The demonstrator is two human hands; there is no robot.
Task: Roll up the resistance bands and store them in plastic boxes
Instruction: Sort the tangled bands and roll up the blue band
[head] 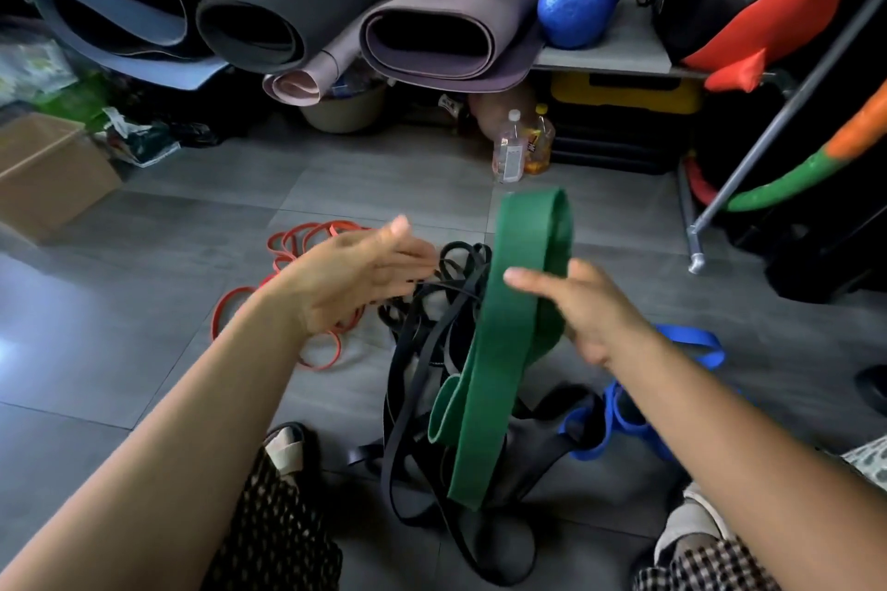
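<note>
Underfoot, black bands [463, 262] lie tangled below both sets of fingers; the green band [509, 326] stands over them, pinched by the right hand [600, 317]. Red bands [279, 260] lie beyond the left hand [355, 283], whose fingers are straight and apart.

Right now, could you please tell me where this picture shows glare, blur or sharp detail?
In the head view, a bright glare patch sits on the grey floor tiles at the left edge; the left hand has motion-blurred fingertips; the wide green resistance band that the right hand holds is sharp.
</note>
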